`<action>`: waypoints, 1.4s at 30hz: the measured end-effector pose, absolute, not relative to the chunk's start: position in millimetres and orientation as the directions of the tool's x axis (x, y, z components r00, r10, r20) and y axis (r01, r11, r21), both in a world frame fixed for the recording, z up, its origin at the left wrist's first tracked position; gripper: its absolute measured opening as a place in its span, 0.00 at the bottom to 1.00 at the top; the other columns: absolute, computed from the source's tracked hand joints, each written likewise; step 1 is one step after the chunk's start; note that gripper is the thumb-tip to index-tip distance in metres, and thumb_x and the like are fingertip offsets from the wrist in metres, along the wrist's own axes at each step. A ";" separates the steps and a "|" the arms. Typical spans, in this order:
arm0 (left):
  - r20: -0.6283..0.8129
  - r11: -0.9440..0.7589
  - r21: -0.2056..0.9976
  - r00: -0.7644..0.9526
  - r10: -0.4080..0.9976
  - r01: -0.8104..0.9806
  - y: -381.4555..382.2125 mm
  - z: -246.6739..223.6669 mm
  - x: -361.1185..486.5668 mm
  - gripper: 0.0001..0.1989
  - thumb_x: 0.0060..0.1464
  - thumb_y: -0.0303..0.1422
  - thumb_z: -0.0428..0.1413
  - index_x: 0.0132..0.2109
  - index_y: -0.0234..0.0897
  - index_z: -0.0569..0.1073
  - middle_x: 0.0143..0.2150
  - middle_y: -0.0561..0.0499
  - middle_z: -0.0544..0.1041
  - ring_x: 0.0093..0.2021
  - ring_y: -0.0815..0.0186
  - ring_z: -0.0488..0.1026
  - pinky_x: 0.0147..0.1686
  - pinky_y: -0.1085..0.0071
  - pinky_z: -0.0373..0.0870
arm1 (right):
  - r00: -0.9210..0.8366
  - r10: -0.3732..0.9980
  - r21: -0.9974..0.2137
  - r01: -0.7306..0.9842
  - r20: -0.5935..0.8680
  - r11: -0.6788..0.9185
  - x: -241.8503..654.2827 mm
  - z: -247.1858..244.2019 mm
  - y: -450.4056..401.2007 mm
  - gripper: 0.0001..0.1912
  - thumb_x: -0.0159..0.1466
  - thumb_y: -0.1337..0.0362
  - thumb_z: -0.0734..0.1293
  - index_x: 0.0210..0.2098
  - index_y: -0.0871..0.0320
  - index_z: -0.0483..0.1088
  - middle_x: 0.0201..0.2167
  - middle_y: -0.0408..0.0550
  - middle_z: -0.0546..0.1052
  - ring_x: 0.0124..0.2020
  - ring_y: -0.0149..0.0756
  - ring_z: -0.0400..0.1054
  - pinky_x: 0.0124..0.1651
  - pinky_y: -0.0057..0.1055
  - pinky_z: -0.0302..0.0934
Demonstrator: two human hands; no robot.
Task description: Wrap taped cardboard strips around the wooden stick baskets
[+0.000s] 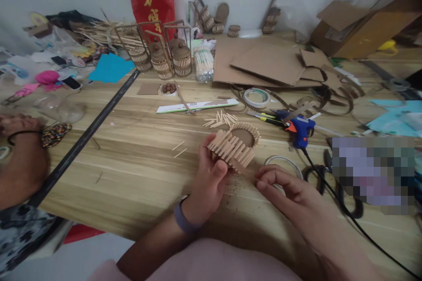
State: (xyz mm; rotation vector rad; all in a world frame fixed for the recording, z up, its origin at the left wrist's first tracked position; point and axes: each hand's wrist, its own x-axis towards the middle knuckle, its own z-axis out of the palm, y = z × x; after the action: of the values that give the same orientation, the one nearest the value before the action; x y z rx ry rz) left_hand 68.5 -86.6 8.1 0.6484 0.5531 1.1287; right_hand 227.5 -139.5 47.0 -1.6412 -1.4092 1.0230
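A small round basket [232, 147] of short wooden sticks set side by side around a cardboard base is tilted in my left hand [211, 180]. My left fingers wrap its far side, and the thumb presses near its lower edge. From that edge a brown cardboard strip [244, 168] runs toward my right hand [283, 189], whose thumb and forefinger pinch its end. Cut sticks [224, 118] lie loose in a pile just behind the basket. A blue glue gun [301, 129] rests on the table to the right, beside a yellow-and-black utility knife [263, 116].
Finished lidded baskets [181, 59] with tall handles stand at the back left. Cardboard sheets [263, 61] lie behind the tape roll [256, 96]. Black scissors [343, 189] and a power cord [332, 193] are on my right. Another person's arm [24, 162] rests at the left.
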 end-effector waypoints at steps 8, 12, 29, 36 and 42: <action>-0.019 0.198 0.773 0.290 0.957 -0.603 -85.5 4.9 68.1 0.38 0.44 0.47 0.69 0.59 0.52 0.61 0.55 0.52 0.68 0.54 0.62 0.66 0.56 0.67 0.62 | 0.060 0.988 -0.880 0.449 -0.141 -0.153 228.7 43.0 -139.0 0.18 0.62 0.48 0.65 0.24 0.54 0.69 0.34 0.47 0.75 0.36 0.38 0.69 0.42 0.35 0.62; -0.001 0.177 0.778 0.280 0.960 -0.602 -85.4 3.5 69.0 0.37 0.45 0.46 0.70 0.59 0.52 0.62 0.55 0.52 0.68 0.54 0.63 0.65 0.56 0.66 0.61 | 0.074 0.989 -0.877 0.457 -0.126 -0.146 228.0 44.5 -137.9 0.17 0.61 0.50 0.65 0.23 0.54 0.69 0.33 0.47 0.75 0.35 0.38 0.69 0.40 0.34 0.63; -0.016 0.186 0.775 0.275 0.961 -0.604 -87.0 9.3 69.0 0.36 0.45 0.43 0.70 0.58 0.51 0.63 0.53 0.52 0.70 0.52 0.62 0.67 0.55 0.66 0.64 | 0.069 0.993 -0.875 0.470 -0.093 -0.114 225.2 43.5 -137.2 0.17 0.61 0.50 0.65 0.22 0.54 0.70 0.31 0.48 0.76 0.33 0.37 0.70 0.34 0.32 0.62; -0.041 0.204 0.771 0.272 0.962 -0.604 -88.3 10.2 68.9 0.34 0.47 0.41 0.69 0.57 0.50 0.63 0.51 0.52 0.70 0.50 0.63 0.68 0.54 0.65 0.65 | 0.062 0.994 -0.876 0.470 -0.085 -0.104 223.9 44.0 -137.5 0.17 0.61 0.50 0.64 0.22 0.54 0.69 0.31 0.47 0.76 0.34 0.37 0.71 0.36 0.32 0.64; -0.044 0.225 0.743 0.290 0.956 -0.630 -88.5 10.5 68.9 0.27 0.54 0.37 0.65 0.57 0.51 0.64 0.50 0.53 0.71 0.49 0.66 0.69 0.55 0.66 0.65 | 0.066 0.994 -0.875 0.471 -0.086 -0.107 222.4 43.3 -137.3 0.14 0.61 0.52 0.65 0.24 0.53 0.71 0.33 0.47 0.77 0.36 0.38 0.72 0.40 0.34 0.64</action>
State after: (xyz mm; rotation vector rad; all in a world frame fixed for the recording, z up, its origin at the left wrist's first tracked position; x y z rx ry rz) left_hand 68.9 -88.5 10.5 0.6919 0.5679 1.1776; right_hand 222.4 -137.3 43.3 -1.6647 -1.4798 0.9745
